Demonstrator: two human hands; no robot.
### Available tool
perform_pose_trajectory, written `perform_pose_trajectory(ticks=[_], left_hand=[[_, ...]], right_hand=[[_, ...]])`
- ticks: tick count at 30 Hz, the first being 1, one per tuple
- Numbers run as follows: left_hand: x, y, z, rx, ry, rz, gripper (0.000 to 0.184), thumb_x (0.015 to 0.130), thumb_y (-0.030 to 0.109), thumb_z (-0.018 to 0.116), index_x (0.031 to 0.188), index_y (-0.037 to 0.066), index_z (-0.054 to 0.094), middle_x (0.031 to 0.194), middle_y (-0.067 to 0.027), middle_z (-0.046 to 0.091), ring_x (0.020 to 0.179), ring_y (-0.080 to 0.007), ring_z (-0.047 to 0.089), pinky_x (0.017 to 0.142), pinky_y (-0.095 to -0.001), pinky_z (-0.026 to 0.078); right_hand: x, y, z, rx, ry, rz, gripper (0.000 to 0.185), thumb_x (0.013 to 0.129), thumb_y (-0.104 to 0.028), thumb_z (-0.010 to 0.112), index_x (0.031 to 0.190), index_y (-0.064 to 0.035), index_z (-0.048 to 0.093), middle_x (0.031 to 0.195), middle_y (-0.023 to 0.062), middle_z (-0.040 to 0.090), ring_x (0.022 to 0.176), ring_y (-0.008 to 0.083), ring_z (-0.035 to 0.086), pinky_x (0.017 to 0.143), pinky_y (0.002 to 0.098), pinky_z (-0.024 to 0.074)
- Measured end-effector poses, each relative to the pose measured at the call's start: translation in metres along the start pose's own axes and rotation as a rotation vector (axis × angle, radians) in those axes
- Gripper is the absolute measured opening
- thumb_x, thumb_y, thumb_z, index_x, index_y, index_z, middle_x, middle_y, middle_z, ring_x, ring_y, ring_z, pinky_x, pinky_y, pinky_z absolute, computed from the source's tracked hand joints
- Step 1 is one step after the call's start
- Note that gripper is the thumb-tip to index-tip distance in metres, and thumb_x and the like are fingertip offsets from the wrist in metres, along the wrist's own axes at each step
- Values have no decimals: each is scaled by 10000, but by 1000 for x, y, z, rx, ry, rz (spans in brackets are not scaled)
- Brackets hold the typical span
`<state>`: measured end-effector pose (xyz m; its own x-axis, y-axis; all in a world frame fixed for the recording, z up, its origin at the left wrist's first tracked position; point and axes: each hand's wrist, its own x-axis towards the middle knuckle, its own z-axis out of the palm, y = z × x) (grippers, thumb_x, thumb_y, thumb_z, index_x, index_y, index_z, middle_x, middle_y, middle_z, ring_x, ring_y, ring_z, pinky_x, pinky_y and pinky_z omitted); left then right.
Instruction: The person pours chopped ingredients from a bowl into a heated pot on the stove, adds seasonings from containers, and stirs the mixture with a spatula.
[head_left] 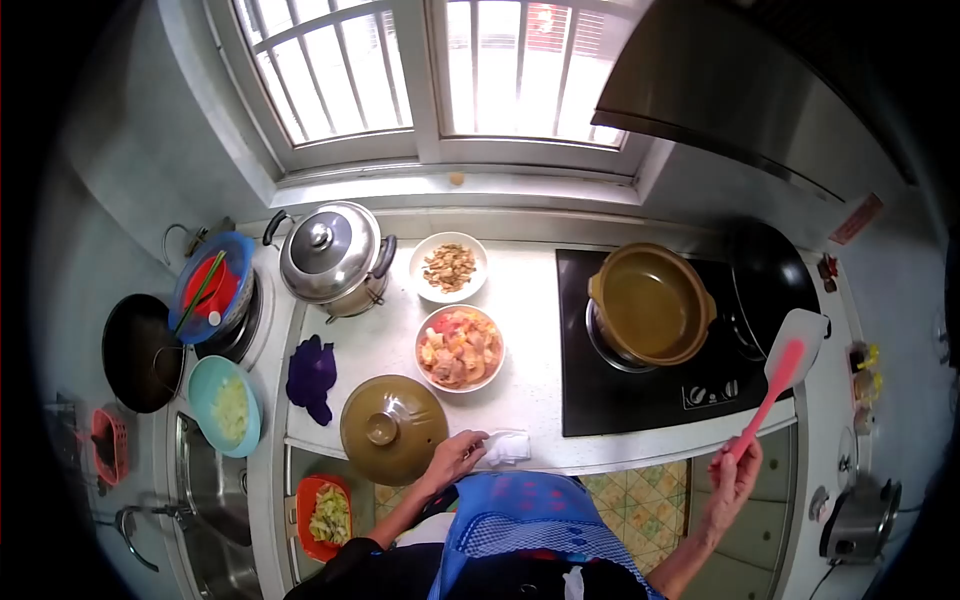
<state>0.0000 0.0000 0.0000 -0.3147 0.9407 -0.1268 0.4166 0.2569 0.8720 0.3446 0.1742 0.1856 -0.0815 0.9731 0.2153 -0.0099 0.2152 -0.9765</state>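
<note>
My right hand [735, 472] is closed around the handle of a silicone spatula [765, 408], which has a pink handle and a pale, see-through blade. The spatula is raised over the stove's front right corner, apart from the pot. My left hand [458, 457] rests at the counter's front edge with its fingers loosely bent and apart, beside a folded white cloth [508, 448]. Just left of that hand lies a brown pot lid [394, 428]. A brown clay pot [652, 304] holding yellowish liquid stands uncovered on the black stove [610, 412].
Behind the lid are a bowl of raw meat pieces [460, 347], a bowl of brown slices [449, 268] and a lidded steel pot [335, 258]. A purple cloth [311, 380] lies left. A black wok [770, 280] stands right of the pot; a sink [212, 470] is far left.
</note>
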Motion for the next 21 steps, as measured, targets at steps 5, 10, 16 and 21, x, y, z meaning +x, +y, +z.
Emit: perform_pose_trajectory(ticks=[5, 10, 16, 21], left_hand=[[0, -12, -40, 36, -23, 33, 250, 819, 109, 622, 1062, 63, 588, 842, -116, 609, 719, -232, 603, 660, -320, 492], [8, -25, -30, -17, -58, 115, 233, 800, 92, 637, 1027, 49, 601, 788, -105, 598, 664, -226, 593, 622, -314, 485], [21, -19, -34, 20, -102, 112, 236, 797, 92, 640, 1027, 52, 604, 792, -101, 607, 665, -229, 598, 616, -315, 483], [24, -6, -37, 17, -123, 47, 243, 798, 89, 638, 1037, 53, 605, 807, -106, 620, 673, -235, 607, 621, -313, 490]], right_hand=[[11, -6, 19, -176, 125, -2, 345, 889, -91, 551, 1217, -32, 463, 946, 45, 560, 752, 68, 500, 671, 188, 420], [74, -52, 22, -943, 18, -317, 208, 854, -42, 576, 1062, -41, 583, 898, 105, 619, 713, 185, 615, 639, 274, 476], [163, -38, 49, -1327, -397, -533, 152, 773, -116, 624, 924, -109, 645, 783, 84, 639, 696, 283, 625, 592, 381, 496], [222, -4, 105, -1424, -752, -589, 89, 736, -188, 641, 793, -135, 686, 669, 85, 630, 659, 287, 624, 576, 396, 487]])
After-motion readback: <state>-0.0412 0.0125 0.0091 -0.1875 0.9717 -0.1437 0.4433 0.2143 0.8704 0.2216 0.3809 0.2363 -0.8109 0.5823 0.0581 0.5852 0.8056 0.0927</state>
